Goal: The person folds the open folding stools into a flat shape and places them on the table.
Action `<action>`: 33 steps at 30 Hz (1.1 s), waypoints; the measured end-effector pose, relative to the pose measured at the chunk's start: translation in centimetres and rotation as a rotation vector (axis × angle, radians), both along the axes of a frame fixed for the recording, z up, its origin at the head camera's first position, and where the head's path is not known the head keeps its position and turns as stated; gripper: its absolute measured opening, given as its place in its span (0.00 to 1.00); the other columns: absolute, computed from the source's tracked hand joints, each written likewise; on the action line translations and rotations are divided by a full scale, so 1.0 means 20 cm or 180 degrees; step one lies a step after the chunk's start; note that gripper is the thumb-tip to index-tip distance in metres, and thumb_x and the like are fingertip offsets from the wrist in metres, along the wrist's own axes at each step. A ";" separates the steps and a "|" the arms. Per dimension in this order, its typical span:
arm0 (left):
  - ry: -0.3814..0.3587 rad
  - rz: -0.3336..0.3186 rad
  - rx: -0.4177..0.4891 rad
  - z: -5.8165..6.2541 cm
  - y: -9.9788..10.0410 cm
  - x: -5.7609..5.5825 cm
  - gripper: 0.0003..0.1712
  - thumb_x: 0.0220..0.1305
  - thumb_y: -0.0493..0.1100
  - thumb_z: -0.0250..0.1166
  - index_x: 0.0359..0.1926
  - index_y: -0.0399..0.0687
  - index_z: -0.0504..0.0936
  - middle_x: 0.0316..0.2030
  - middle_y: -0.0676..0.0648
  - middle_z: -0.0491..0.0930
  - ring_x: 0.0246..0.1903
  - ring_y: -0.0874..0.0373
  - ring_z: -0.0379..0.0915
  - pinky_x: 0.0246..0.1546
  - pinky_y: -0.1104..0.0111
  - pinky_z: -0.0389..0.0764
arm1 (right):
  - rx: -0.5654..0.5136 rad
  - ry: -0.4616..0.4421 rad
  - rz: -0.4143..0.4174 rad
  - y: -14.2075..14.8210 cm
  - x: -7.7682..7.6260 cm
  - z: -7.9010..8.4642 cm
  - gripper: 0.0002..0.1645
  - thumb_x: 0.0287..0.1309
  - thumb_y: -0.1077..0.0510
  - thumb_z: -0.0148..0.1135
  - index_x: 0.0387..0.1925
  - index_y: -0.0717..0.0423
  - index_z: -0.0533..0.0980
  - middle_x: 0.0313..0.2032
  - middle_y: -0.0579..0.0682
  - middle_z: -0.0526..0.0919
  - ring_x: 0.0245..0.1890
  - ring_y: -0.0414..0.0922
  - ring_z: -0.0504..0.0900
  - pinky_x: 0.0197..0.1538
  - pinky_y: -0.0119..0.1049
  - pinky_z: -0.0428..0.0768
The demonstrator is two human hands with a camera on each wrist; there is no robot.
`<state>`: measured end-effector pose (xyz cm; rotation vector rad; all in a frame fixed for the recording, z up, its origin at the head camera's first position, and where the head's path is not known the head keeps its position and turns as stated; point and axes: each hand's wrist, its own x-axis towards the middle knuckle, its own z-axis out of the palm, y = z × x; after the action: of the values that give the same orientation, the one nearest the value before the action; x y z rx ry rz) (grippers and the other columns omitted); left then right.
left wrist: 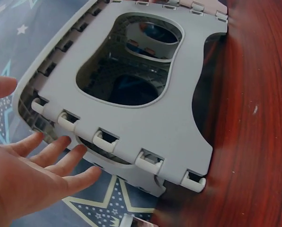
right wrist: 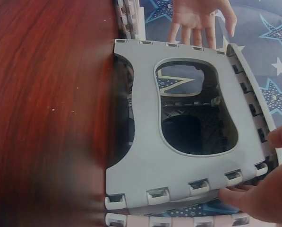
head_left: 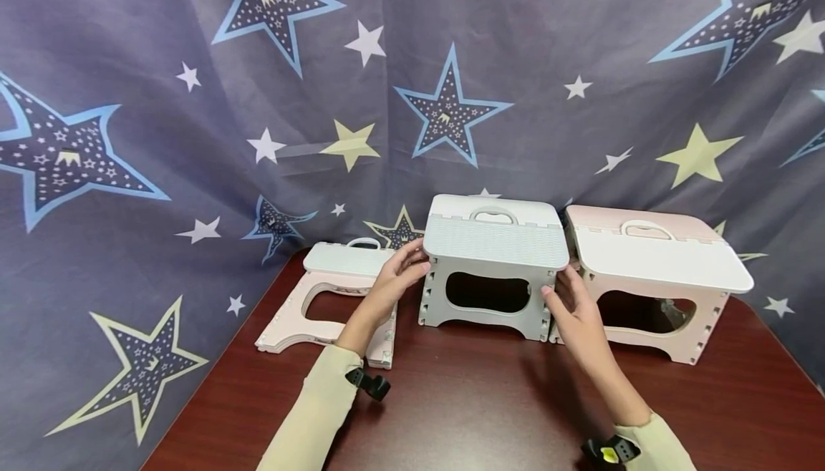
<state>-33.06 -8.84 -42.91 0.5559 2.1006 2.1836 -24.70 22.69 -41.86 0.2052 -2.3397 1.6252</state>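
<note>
A folding step stool (head_left: 493, 292) with a pale grey-green body and a part-white top stands unfolded in the middle of the table, its carry handle (head_left: 493, 215) on top. My left hand (head_left: 389, 281) is at its left end, fingers extended and spread beside the top's edge; the left wrist view shows the palm (left wrist: 27, 184) turned toward the stool. At the right end, my right hand (head_left: 576, 306) has its thumb near the front corner. Its other fingers reach into the gap beside a pink and white stool (head_left: 657, 263), partly hidden. In the right wrist view, fingertips (right wrist: 230, 195) are right at the stool's side.
Left of the middle stool, a folded pink stool (head_left: 290, 313) with a pale grey-green panel lies on the dark red-brown table (head_left: 451, 414). A star-patterned grey cloth (head_left: 361, 99) hangs close behind the stools. The unfolded pink stool stands close on the right.
</note>
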 end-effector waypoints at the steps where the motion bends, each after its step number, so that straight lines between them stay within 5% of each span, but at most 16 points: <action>1: -0.0054 -0.0017 -0.0032 -0.01 0.00 0.00 0.35 0.72 0.42 0.59 0.77 0.49 0.62 0.71 0.36 0.68 0.69 0.46 0.66 0.73 0.44 0.64 | 0.0025 -0.0034 -0.0021 0.00 -0.01 0.00 0.40 0.77 0.54 0.52 0.79 0.64 0.49 0.75 0.69 0.59 0.75 0.62 0.61 0.74 0.51 0.63; 8: -0.0268 -0.0027 -0.0199 -0.05 0.00 -0.02 0.34 0.71 0.42 0.60 0.76 0.47 0.63 0.70 0.35 0.69 0.65 0.47 0.71 0.67 0.47 0.73 | 0.0252 -0.0242 -0.0175 0.01 -0.05 -0.04 0.37 0.78 0.54 0.50 0.77 0.69 0.53 0.72 0.72 0.63 0.74 0.61 0.65 0.74 0.51 0.64; 12: -0.0279 -0.0002 -0.0256 -0.06 0.01 -0.03 0.32 0.71 0.39 0.61 0.74 0.43 0.66 0.69 0.34 0.71 0.60 0.51 0.75 0.64 0.51 0.76 | 0.0196 -0.0132 -0.0124 0.01 -0.07 -0.05 0.33 0.78 0.58 0.50 0.75 0.70 0.56 0.70 0.73 0.67 0.72 0.60 0.67 0.67 0.22 0.71; 15: -0.0299 0.0021 -0.0247 -0.08 0.01 -0.03 0.31 0.70 0.37 0.61 0.73 0.42 0.67 0.67 0.34 0.73 0.57 0.54 0.77 0.62 0.52 0.78 | 0.0181 -0.0076 -0.0106 0.00 -0.08 -0.06 0.30 0.78 0.60 0.49 0.74 0.70 0.59 0.68 0.73 0.69 0.71 0.60 0.68 0.54 0.06 0.63; 17: -0.0314 0.0036 -0.0238 -0.09 0.02 -0.04 0.31 0.70 0.36 0.61 0.73 0.43 0.68 0.67 0.34 0.73 0.55 0.56 0.78 0.61 0.52 0.79 | 0.0223 -0.0062 -0.0138 0.00 -0.08 -0.07 0.29 0.78 0.60 0.49 0.74 0.69 0.59 0.68 0.72 0.69 0.71 0.60 0.69 0.58 0.10 0.67; 21: -0.0355 0.0079 -0.0237 -0.09 0.01 -0.04 0.32 0.69 0.36 0.62 0.73 0.44 0.68 0.65 0.35 0.74 0.52 0.59 0.78 0.56 0.57 0.81 | 0.0363 -0.0075 -0.0194 -0.01 -0.08 -0.07 0.30 0.79 0.59 0.47 0.75 0.65 0.58 0.70 0.70 0.68 0.72 0.59 0.67 0.71 0.38 0.71; 24: -0.0388 0.0123 -0.0258 -0.09 0.00 -0.05 0.32 0.69 0.36 0.63 0.72 0.45 0.69 0.64 0.36 0.75 0.50 0.60 0.78 0.53 0.60 0.82 | 0.0440 -0.0071 -0.0216 -0.02 -0.09 -0.08 0.29 0.79 0.60 0.46 0.75 0.63 0.59 0.70 0.69 0.68 0.72 0.59 0.68 0.71 0.54 0.69; 29: -0.0414 0.0144 -0.0326 -0.09 -0.01 -0.06 0.31 0.68 0.37 0.64 0.71 0.45 0.70 0.64 0.37 0.75 0.53 0.57 0.78 0.54 0.57 0.82 | 0.0501 -0.0064 -0.0241 -0.03 -0.09 -0.08 0.27 0.79 0.60 0.45 0.74 0.61 0.62 0.68 0.68 0.72 0.70 0.58 0.71 0.68 0.53 0.74; 33: -0.0475 0.0116 -0.0323 -0.08 -0.04 -0.07 0.32 0.68 0.37 0.64 0.71 0.44 0.69 0.66 0.36 0.73 0.54 0.55 0.77 0.56 0.53 0.82 | 0.0477 -0.0062 -0.0178 -0.03 -0.10 -0.07 0.26 0.78 0.61 0.47 0.73 0.61 0.63 0.65 0.68 0.75 0.66 0.58 0.75 0.59 0.28 0.77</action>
<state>-34.38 -9.64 -44.52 0.3384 2.1437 2.0517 -26.73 22.18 -43.18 0.1539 -2.4605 1.4338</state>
